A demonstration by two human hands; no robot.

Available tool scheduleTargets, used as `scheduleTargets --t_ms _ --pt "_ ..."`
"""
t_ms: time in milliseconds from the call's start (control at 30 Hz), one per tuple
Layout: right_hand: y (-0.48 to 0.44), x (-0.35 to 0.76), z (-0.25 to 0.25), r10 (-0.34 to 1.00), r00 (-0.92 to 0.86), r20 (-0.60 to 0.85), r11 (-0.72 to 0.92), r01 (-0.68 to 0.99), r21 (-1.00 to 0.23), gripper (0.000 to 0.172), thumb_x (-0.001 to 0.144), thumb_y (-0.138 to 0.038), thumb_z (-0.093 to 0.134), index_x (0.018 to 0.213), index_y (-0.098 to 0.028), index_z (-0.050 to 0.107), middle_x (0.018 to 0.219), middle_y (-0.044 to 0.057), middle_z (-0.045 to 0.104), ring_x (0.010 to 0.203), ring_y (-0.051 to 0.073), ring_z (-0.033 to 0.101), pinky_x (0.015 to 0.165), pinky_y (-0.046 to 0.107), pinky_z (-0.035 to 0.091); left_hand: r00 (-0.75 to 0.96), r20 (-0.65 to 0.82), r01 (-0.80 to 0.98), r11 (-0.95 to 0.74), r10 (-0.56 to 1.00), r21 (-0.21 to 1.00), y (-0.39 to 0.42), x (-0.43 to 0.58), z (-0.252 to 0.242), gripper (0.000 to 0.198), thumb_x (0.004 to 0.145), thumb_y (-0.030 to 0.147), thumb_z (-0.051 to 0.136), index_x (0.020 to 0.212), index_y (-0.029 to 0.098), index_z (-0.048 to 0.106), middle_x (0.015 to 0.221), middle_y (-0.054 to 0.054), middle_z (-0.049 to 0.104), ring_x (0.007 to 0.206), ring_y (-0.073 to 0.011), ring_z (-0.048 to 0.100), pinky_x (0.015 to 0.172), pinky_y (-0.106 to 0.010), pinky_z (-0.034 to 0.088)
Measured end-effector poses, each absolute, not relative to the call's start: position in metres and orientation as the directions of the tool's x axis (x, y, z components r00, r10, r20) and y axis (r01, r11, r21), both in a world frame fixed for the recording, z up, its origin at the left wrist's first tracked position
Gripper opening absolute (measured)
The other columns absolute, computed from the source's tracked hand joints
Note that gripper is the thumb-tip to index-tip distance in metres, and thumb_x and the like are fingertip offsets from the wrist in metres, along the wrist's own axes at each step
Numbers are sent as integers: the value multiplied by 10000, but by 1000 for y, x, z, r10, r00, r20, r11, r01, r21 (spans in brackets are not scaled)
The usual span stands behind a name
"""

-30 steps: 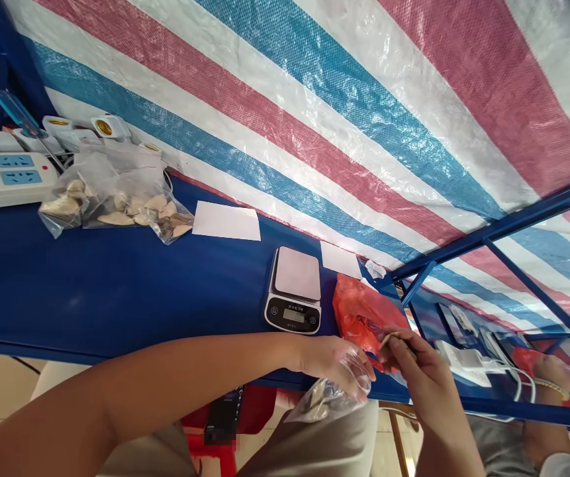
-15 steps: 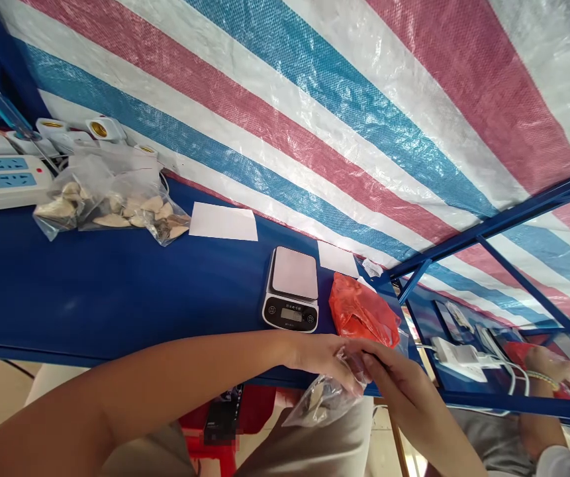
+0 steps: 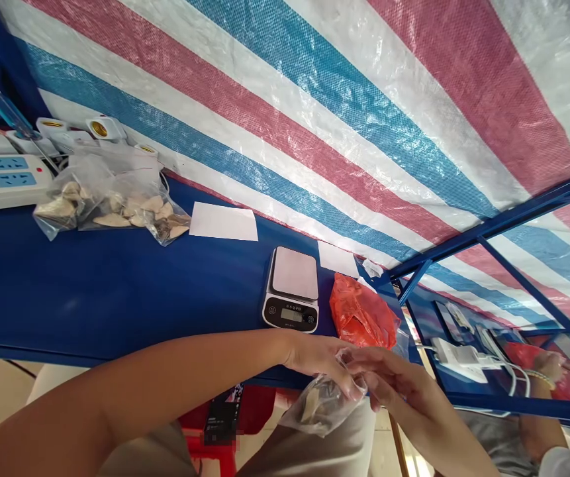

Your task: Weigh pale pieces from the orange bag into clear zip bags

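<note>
My left hand comes in from the left, below the kitchen scale, and grips the top of a transparent plastic bag. Pale, flat pieces sag in the bottom of that bag. My right hand reaches in from the lower right, its straightened fingers lying at the bag's gathered mouth. No object shows in those fingers. Part of the bag's top is hidden behind both hands.
A digital kitchen scale and a red plastic bag stand on the blue table. Further left lie white paper sheets, transparent bags of pale pieces, and a power strip. A striped tarpaulin hangs behind.
The pale piece pinched in my right hand a second ago no longer shows. That hand has moved left to the bag's mouth, and its fingers have straightened.
</note>
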State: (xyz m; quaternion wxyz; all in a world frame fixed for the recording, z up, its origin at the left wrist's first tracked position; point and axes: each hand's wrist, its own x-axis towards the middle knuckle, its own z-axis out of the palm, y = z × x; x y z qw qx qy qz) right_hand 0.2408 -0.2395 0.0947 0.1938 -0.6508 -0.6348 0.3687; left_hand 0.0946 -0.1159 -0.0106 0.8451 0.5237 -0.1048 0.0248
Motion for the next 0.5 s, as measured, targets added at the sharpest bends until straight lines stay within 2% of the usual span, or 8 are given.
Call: scheduleTargets --t_ms 67,133,200,267,367,433,500 --pt "-242 236 97 970 -83 -230 -100 724 -683 350 958 -504 648 1195 -273 763 970 79 766 707 185 672 567 266 546 984 165 -111 506 -64 855 -115 97 -16 449 593 220 779 1020 189 643 991 -7 622 1005 -235 653 916 -407 495" --pt "-244 232 97 972 -76 -223 -80 784 -616 277 926 -490 691 1059 -274 803 750 33 718 599 159 598 510 248 484 996 68 -24 552 -59 834 -115 99 -22 543 533 151 756 1062 206 645 965 8 623 916 -203 653 856 -366 498" --pt "-245 230 96 969 -90 -231 -66 806 -589 242 943 -466 674 937 -263 807 660 19 684 572 154 583 508 245 465 994 26 42 594 -105 803 -114 100 -26 618 523 130 725 1131 222 655 960 12 631 853 -185 650 804 -340 496" --pt "-246 230 96 978 -83 -191 -52 790 -611 258 975 -452 638 951 -253 800 700 32 717 589 159 613 535 247 481 984 94 31 670 -151 742 -112 98 -26 605 573 210 719 1175 215 662 976 -10 642 850 -209 662 790 -360 508" --pt "-249 233 98 992 -72 -106 -9 787 -617 274 973 -465 641 1027 -248 801 703 32 720 545 149 598 502 238 471 975 199 -51 764 -103 643 -109 93 -22 573 727 459 682 1224 175 662 1028 -60 658 937 -253 673 845 -399 521" --pt "-250 235 100 989 -86 -117 1 809 -587 277 954 -482 663 973 -251 814 631 17 675 498 144 568 458 232 450 983 177 -77 785 -42 615 -106 91 -20 627 799 605 618 1247 167 659 1060 -75 670 978 -246 663 878 -383 512" --pt "-250 236 101 990 -73 -125 -13 815 -579 301 946 -505 662 960 -250 820 610 17 656 484 150 564 437 237 449 992 126 -84 804 11 589 -104 92 -20 666 818 679 579 1227 161 668 1087 -86 679 994 -227 650 893 -353 499"
